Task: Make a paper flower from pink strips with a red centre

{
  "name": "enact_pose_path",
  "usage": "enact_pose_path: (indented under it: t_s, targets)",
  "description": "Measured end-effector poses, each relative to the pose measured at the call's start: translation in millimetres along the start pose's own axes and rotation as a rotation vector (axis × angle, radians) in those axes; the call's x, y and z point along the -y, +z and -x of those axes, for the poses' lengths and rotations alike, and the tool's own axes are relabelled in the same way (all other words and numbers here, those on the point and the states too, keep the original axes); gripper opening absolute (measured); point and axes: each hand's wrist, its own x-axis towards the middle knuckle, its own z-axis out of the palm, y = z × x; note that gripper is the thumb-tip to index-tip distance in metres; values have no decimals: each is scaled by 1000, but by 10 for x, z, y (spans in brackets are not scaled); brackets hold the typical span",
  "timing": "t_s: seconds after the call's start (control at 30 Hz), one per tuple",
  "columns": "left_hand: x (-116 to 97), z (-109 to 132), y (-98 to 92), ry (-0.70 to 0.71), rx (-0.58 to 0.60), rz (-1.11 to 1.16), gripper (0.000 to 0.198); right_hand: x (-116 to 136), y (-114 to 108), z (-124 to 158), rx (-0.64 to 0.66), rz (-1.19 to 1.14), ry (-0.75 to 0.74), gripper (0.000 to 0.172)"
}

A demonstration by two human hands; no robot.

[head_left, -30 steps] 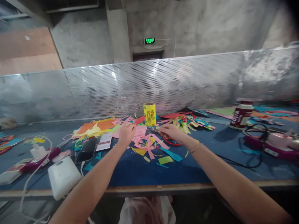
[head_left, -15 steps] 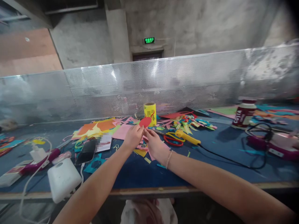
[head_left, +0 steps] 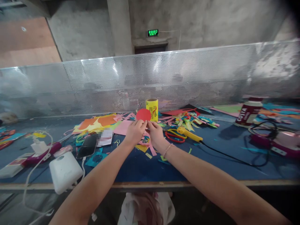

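Note:
A round red paper disc (head_left: 143,115) is held up in front of me, its flat face turned toward me. My left hand (head_left: 136,132) pinches its lower edge. My right hand (head_left: 156,135) has its fingers closed at the disc's lower right edge, close against the left fingertips. Just behind the disc stands a yellow tape roll (head_left: 154,110), partly covered by it. Pink paper (head_left: 121,127) and small scraps lie around and below the hands.
A phone (head_left: 87,146), white charger (head_left: 65,172) and cables lie at the left. Yellow glue gun (head_left: 189,134), red-handled scissors (head_left: 174,137) and paper strips (head_left: 187,120) are right of the hands. Farther right stands a Costa bottle (head_left: 248,112). A perforated metal panel (head_left: 199,78) runs behind.
The red disc has turned from a tilted, narrow view to nearly face-on and shows more of its surface. Both hands have drawn closer together at its lower edge. The camera view has shifted slightly.

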Motion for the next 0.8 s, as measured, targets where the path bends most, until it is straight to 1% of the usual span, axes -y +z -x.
enact_pose_path:
  t_s: [0.07,0.1,0.17,0.2,0.23,0.3,0.33,0.37,0.4,0.43,0.47,0.53,0.63,0.73,0.8]
  targets:
    - [-5,4,-16,9,-20,63,28,61,-74,-106,-15,104,-39,19]
    - [0,9,-15,-16,-28,105,26,101,-123,-164,-19,157,-57,20]
    - [34,28,10,-126,-7,183,22,189,-238,-275,-76,213,-111,21]
    - [63,44,32,-191,39,215,19,234,-296,-321,-100,231,-150,21]
    - [97,63,58,-250,113,239,16,275,-351,-359,-127,239,-188,21]
    - [168,113,112,-384,261,324,12,344,-436,-404,-139,226,-213,21]
    - [197,141,136,-410,356,411,10,370,-464,-412,-136,209,-215,20]
    - [218,168,158,-444,427,503,9,390,-481,-414,-128,187,-212,20]
    - [229,191,177,-474,484,582,8,405,-488,-411,-119,164,-211,20]
    - [231,208,192,-515,508,644,8,415,-488,-406,-109,141,-212,20]
    - [225,218,203,-553,513,697,7,421,-482,-399,-97,118,-215,20]
    - [196,214,213,-619,486,793,7,424,-464,-386,-70,90,-216,20]
    - [157,166,198,-730,445,926,14,425,-441,-376,-47,110,-207,20]
    - [167,116,175,-848,378,973,20,427,-436,-374,-39,137,-191,21]
    - [200,95,172,-860,305,980,24,426,-438,-376,-37,121,-181,21]
